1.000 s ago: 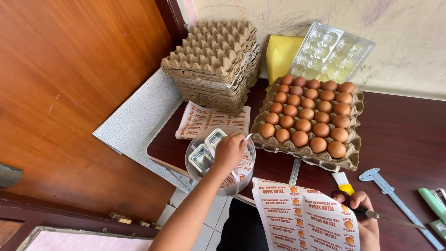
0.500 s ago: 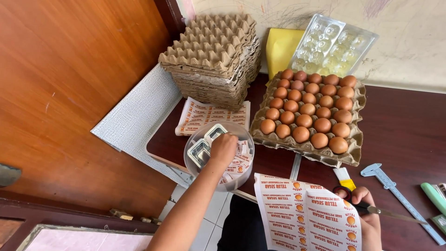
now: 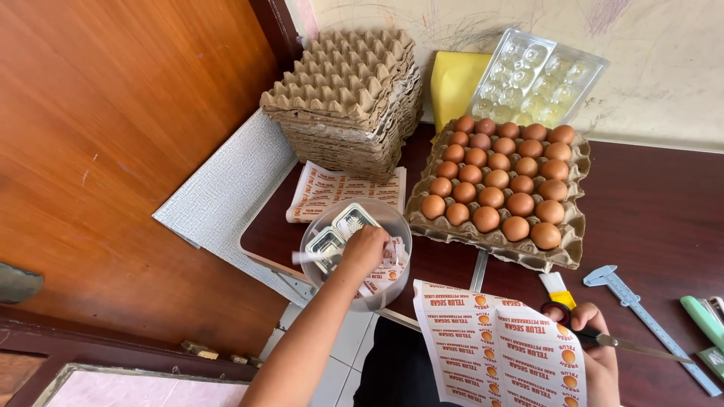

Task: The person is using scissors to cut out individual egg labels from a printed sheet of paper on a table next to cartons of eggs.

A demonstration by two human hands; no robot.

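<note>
My left hand (image 3: 363,249) reaches into a clear plastic tub (image 3: 318,234) at the table's front-left corner, fingers closed around small cut paper labels (image 3: 391,265) inside it. Two small boxes (image 3: 339,232) also lie in the tub. My right hand (image 3: 592,339) grips scissors (image 3: 641,348) with blades pointing right, and rests on a sheet of printed orange-and-white stickers (image 3: 501,343) at the front edge.
A cardboard tray full of brown eggs (image 3: 501,181) sits mid-table. A stack of empty egg trays (image 3: 347,98) stands at the back left, over more sticker sheets (image 3: 332,192). Clear plastic egg cartons (image 3: 539,79) lean on the wall. A caliper (image 3: 648,316) lies at right.
My left hand has stayed in the tub, sinking slightly deeper among the labels. The right hand and scissors have barely shifted.
</note>
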